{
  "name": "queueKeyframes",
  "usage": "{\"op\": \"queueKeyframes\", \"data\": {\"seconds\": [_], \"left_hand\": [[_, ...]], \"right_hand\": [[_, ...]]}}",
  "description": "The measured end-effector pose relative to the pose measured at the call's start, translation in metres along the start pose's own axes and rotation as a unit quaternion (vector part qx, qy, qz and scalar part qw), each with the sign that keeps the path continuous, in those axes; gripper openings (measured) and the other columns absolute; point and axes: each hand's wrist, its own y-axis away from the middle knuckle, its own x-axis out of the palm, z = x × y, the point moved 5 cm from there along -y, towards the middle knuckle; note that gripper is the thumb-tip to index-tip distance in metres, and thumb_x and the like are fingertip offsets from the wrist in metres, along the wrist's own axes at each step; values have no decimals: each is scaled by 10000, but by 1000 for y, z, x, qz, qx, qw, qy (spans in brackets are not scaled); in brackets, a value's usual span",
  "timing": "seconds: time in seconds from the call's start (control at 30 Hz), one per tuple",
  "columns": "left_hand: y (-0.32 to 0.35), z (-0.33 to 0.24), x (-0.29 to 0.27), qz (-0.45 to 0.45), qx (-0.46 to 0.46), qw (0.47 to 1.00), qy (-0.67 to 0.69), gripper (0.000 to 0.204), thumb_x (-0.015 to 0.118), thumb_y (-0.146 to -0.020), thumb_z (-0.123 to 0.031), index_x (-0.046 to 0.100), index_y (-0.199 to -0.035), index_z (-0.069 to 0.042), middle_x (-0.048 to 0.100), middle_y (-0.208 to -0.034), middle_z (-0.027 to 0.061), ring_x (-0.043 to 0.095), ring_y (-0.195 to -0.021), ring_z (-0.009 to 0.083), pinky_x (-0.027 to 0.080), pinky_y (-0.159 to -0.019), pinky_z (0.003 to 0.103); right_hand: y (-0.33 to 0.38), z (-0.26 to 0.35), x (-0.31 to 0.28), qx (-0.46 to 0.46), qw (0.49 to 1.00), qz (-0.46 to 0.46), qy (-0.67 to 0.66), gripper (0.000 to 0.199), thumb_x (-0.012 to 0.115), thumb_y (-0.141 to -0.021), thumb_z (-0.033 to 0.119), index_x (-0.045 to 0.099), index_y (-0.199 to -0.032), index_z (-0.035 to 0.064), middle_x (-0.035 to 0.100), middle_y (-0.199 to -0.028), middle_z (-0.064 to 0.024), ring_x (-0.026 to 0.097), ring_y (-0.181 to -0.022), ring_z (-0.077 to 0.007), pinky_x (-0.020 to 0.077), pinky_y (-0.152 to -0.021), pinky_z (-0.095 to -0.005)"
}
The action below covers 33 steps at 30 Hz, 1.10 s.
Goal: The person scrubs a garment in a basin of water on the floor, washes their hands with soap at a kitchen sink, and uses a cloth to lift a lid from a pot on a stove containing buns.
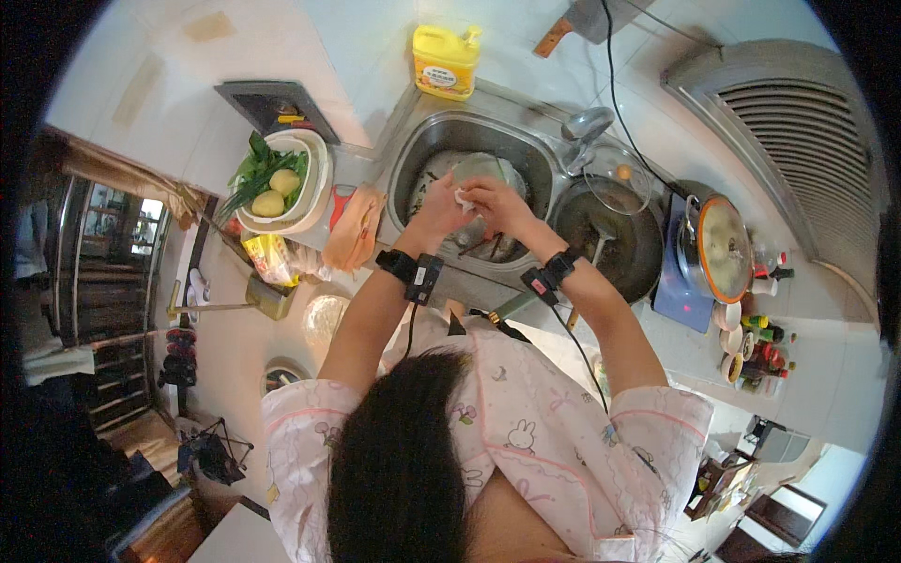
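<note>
Over the steel sink point(405, 141), my left hand point(445, 205) and my right hand point(499, 203) come together, fingers curled. A small white crumpled piece point(463, 199) shows between them; its kind is unclear, maybe a scrap of cloth or foam. Beneath the hands, a pale round dish point(481, 166) lies in the sink, partly covered by my fingers. Dark sticks and an orange-red piece point(489, 246) show near it, too small to make out. Each wrist wears a black strapped device with a cable.
A wok point(638, 246) with a spatula point(603, 242) and glass lid point(617, 178) stands right of the sink, beside a lidded pot point(721, 249). The faucet point(587, 124) rises behind. Left are a white basin point(319, 192) of vegetables and an orange-pink bag point(355, 232). A yellow jug point(445, 62) stands behind.
</note>
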Motion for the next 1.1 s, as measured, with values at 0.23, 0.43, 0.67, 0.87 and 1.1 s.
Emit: {"op": "queueKeyframes", "data": {"seconds": [0.23, 0.43, 0.67, 0.87, 1.1], "left_hand": [[28, -16, -42, -33, 75, 996, 20, 360, 268, -869, -306, 464, -957, -17, 529, -919, 100, 494, -841, 222, 383, -754, 339], [83, -49, -62, -61, 149, 984, -78, 290, 346, -848, -266, 499, -918, -30, 544, -930, 102, 515, -857, 211, 384, -798, 348], [158, -106, -113, -383, 287, 777, -410, 91, 467, -769, -75, 509, -823, -15, 540, -734, 69, 531, -687, 166, 442, -651, 254], [174, -112, -125, -377, 274, 841, -276, 96, 430, -763, -39, 508, -711, -16, 505, -634, 44, 490, -559, 135, 424, -555, 233], [155, -113, -133, -323, 242, 865, -297, 188, 429, -796, -165, 456, -637, -69, 413, -537, 5, 381, -462, 101, 325, -452, 217]], "right_hand": [[-19, 4, 40, -137, 981, 42, 131, 190, 562, -638, 3, 540, -824, 34, 545, -861, -99, 517, -739, -305, 430, -623, -356], [-51, -17, 85, -27, 995, 58, 83, 154, 546, -661, 34, 522, -813, 22, 542, -800, -111, 519, -686, -287, 420, -594, -342], [-115, -74, 149, 292, 950, -23, -110, 176, 557, -712, 144, 532, -834, 18, 571, -741, -117, 551, -683, -216, 433, -613, -299], [-132, -71, 196, 286, 886, 48, -363, 210, 529, -759, 113, 526, -919, -23, 576, -787, -76, 535, -667, -128, 433, -573, -248], [-108, -69, 162, 359, 872, -28, -330, 189, 489, -812, 181, 511, -781, -4, 504, -626, -34, 478, -539, -120, 379, -473, -241]]}}
